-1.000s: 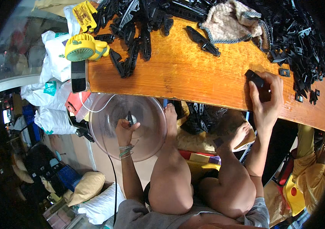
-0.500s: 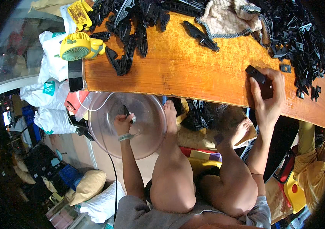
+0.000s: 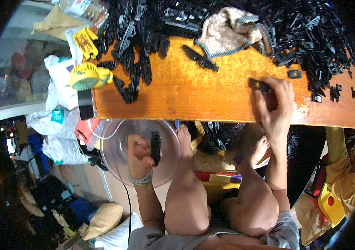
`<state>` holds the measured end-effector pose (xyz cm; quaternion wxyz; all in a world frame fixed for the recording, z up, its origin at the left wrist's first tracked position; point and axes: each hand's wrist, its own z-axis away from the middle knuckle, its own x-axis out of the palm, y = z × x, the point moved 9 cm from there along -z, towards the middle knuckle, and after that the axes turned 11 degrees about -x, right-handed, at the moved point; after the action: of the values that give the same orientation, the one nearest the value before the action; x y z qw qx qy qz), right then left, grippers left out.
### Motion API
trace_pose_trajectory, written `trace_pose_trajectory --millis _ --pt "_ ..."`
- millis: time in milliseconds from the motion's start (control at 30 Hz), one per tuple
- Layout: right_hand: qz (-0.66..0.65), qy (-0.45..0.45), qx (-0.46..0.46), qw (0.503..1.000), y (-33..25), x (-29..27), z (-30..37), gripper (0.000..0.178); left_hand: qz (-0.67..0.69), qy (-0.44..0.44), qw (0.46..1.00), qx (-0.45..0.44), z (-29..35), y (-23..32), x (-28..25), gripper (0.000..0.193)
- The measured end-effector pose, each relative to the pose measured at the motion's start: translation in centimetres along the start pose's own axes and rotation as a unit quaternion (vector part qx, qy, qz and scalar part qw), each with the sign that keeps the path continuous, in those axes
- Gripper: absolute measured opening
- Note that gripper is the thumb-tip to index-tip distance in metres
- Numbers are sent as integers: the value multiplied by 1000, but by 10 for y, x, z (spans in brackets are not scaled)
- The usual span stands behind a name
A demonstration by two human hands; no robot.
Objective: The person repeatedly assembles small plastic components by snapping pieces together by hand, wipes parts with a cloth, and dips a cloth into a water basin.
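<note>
Off the tabletop's (image 3: 210, 100) near edge, left fingers (image 3: 138, 155) grasp a black strip (image 3: 155, 146); on the tabletop's right half, right fingers (image 3: 283, 91) pinch a small black piece (image 3: 258, 84), apparently to steady it.

Open lane across nearer wooden tabletop (image 3: 202, 98), black parts (image 3: 315, 46) heaped at right, cloth (image 3: 225, 33) behind, yellow fan (image 3: 86, 77) at left

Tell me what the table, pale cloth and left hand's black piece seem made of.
Table: probably wood or veneer, glossy, with grain-like streaks.
Pale cloth: likely fluffy fabric, matte, with soft folds.
Black piece: perhaps plastic, by its stiff-looking shape; blur hides the finish.
</note>
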<state>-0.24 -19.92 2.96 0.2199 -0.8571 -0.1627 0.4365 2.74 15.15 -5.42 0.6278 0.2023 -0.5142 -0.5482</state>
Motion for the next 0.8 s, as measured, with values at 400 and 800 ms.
trace_pose_trajectory --millis 400,800 --pt "-8 13 -38 999 -1 -6 2 27 -609 22 759 228 -62 44 176 24" --pt "-160 -60 6 985 -11 -6 10 31 -537 -95 794 268 -67 35 204 24"
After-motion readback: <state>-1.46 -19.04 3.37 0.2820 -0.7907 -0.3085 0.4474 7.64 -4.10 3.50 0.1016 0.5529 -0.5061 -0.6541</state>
